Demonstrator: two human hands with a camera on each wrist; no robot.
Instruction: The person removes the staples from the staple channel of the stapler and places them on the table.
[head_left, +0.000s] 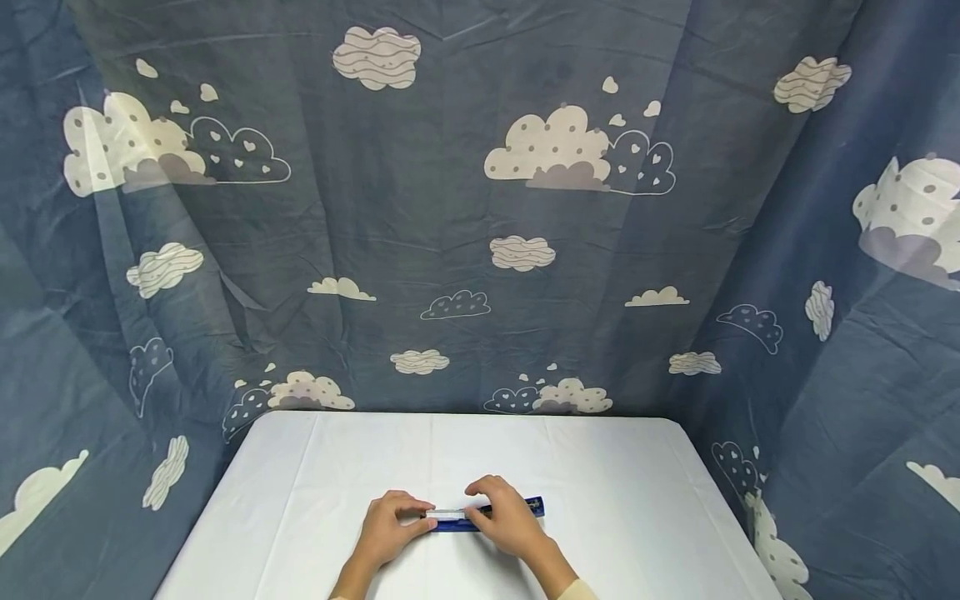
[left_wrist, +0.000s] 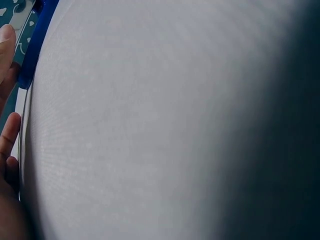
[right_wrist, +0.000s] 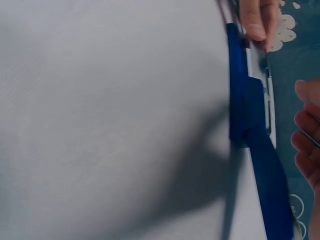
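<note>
A blue stapler [head_left: 453, 526] lies sideways on the white table, its silver staple channel [head_left: 446, 514] exposed. Its blue top arm [right_wrist: 270, 185] is swung back away from the base, toward the right. My left hand [head_left: 390, 523] pinches the stapler's left end between thumb and fingers. In the left wrist view, the blue end [left_wrist: 31, 65] shows beside those fingers. Over the stapler's middle is my right hand [head_left: 506, 518], its thumb and forefinger apart. Several bent fingertips [right_wrist: 305, 120] show beside the stapler in the right wrist view; a thin line crosses them, too unclear to name.
The white table [head_left: 600, 467] has rounded far corners. A dark blue curtain [head_left: 420, 208] with a cloud pattern hangs behind it and along both sides. A shadow of the right hand falls on the tabletop.
</note>
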